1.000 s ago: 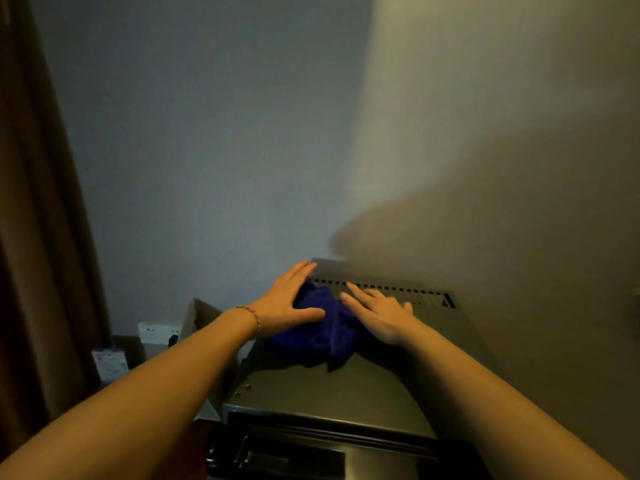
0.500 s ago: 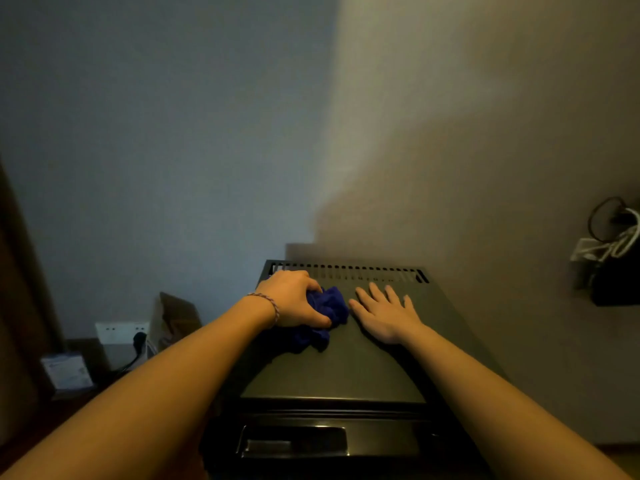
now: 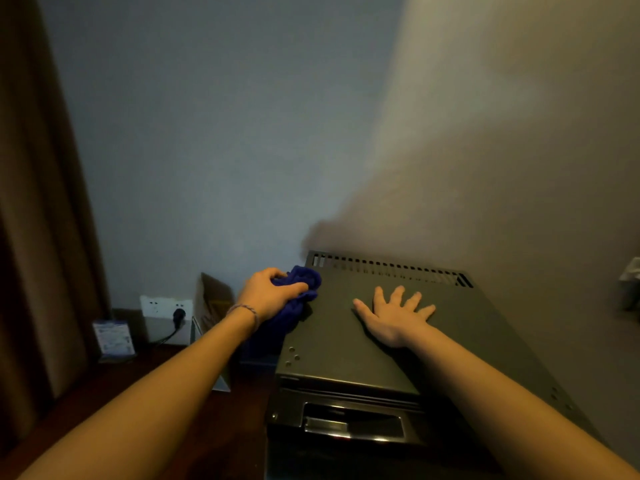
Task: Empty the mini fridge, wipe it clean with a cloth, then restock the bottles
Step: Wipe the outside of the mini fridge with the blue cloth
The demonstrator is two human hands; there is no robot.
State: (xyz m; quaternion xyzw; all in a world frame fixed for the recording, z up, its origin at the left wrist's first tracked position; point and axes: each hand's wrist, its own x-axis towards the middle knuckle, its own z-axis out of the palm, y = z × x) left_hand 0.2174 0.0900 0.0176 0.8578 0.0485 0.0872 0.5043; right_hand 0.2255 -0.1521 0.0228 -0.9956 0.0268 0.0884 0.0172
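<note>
Room: I see a dim corner, grey wall (image 3: 225, 133) far, brown curtain (image 3: 38, 202) left.
Fridge: dark metal mini fridge (image 3: 346, 341), vent slots along its far edge.
Cloth: bunched blue cloth (image 3: 301, 282) at the top's far-left corner.
Left hand (image 3: 268, 294): curled round the cloth.
Right hand (image 3: 394, 313): flat, fingers spread, on the top.

So the count: two hands, the left hand (image 3: 273, 295) and the right hand (image 3: 394, 315). One blue cloth (image 3: 294, 299), one dark mini fridge (image 3: 349, 348), one wall socket (image 3: 166, 308) with one black plug (image 3: 178, 317) in it, one small printed card (image 3: 113, 338), one open cardboard box (image 3: 213, 303), one bracelet (image 3: 247, 311).
</note>
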